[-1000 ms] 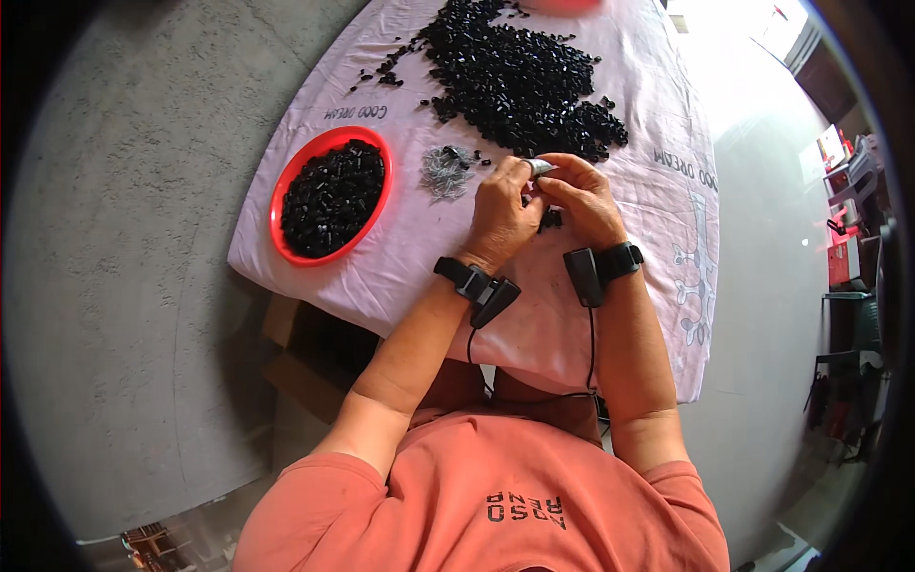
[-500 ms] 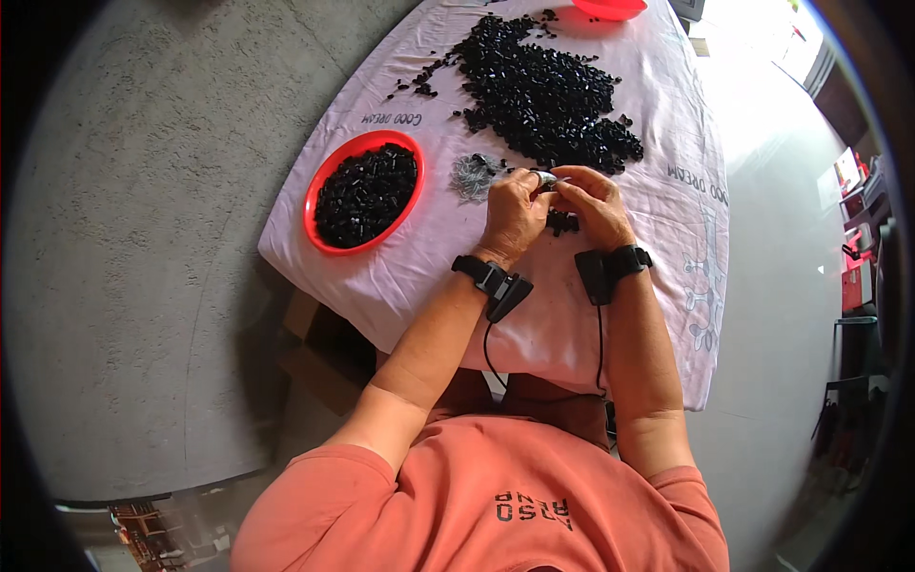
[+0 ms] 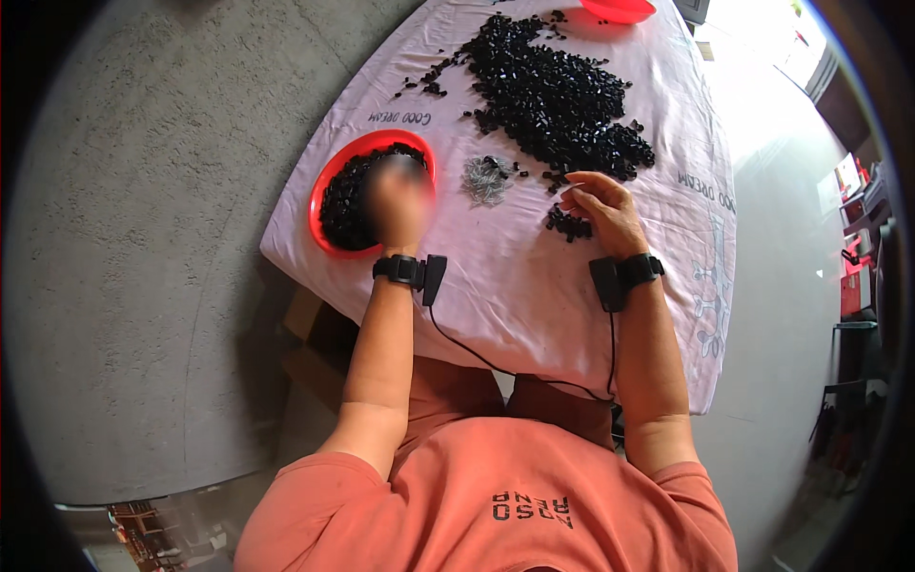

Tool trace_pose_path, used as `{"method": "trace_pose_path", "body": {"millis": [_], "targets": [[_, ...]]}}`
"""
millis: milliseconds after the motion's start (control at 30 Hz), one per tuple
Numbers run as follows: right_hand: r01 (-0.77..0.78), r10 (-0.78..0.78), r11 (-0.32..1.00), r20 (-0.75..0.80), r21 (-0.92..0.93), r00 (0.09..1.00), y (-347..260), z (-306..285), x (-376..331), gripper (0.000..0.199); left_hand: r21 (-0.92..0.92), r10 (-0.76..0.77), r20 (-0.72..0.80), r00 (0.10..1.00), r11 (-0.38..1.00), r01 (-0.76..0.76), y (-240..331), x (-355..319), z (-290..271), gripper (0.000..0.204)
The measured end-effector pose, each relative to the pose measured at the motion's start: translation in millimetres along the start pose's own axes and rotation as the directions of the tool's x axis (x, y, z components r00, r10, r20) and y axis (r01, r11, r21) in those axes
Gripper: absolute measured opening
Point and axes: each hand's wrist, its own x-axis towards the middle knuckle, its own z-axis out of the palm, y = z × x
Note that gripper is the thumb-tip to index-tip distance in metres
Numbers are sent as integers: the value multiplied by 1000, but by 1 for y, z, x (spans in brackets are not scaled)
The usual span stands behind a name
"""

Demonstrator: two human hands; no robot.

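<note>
My left hand (image 3: 396, 202) is over the red bowl (image 3: 315, 221) of small black plastic pieces (image 3: 345, 195). Blur smears its fingers, so whether they hold anything is unclear. On the right, my right hand (image 3: 610, 212) is closed in a pinch above the pink cloth, beside a small cluster of black pieces (image 3: 569, 225). A thin pale sliver shows at its fingertips, too small to name. Between the hands lies a little heap of thin, clear or silvery pins (image 3: 486, 181).
A large spread pile of black pieces (image 3: 558, 100) covers the far middle of the cloth-covered table (image 3: 515, 296). Another red bowl (image 3: 620, 10) stands at the far edge. Cabled black wristbands (image 3: 398, 269) sit on both wrists, with the cable hanging across the near edge.
My left hand has left the right one and swung left over the red bowl. My right hand stays near the small cluster, still pinching. The view has shifted slightly.
</note>
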Motion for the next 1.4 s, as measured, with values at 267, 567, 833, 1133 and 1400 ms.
{"method": "trace_pose_path", "body": {"millis": [267,567,833,1133,1400], "targets": [[-17,17,1000,-8,7,1000,-2,-1,-4,26,55,93,-159,983,995,-86,-2,9,-2,13],[-4,5,1000,23,-14,1000,0,-2,-1,28,-454,-101,252,962,866,210,12,8,41,32],[-1,1,1000,14,-12,1000,-5,4,-3,26,-273,-267,209,941,908,319,-27,23,8,36],[-109,94,991,165,83,982,-21,-3,-12,34,-512,-79,290,954,829,224,30,16,34,19],[-194,158,981,465,29,871,-16,8,-14,51,-295,53,334,941,954,51,63,6,69,13]]}}
